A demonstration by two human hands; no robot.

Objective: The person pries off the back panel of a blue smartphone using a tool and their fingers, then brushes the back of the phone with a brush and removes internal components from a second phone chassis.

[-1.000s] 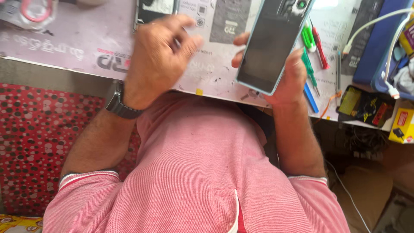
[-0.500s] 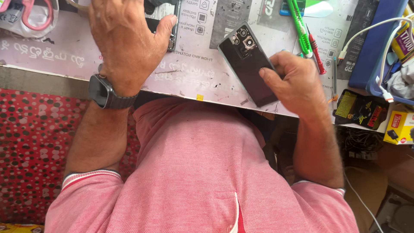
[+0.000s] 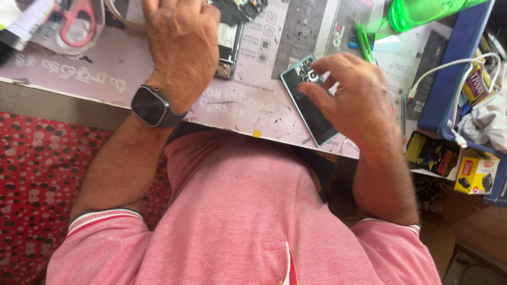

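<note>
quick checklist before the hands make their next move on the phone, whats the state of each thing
1. Phone flat on the work mat, camera side up: ok.
2. Right hand on the phone, fingers touching the camera end: ok.
3. Phone fully on the mat: not ok, its lower corner sits at the near edge.
4. Left hand resting on the opened phone: cannot tell, it hides the contact.
5. Green tweezers beside the phone: ok.
6. Scissors off to the left: ok.

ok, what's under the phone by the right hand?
The dark phone lies camera-side up on the printed work mat, near its front edge. The right hand has fingers over the phone's upper part. Whatever lies beneath the phone is hidden.
</note>
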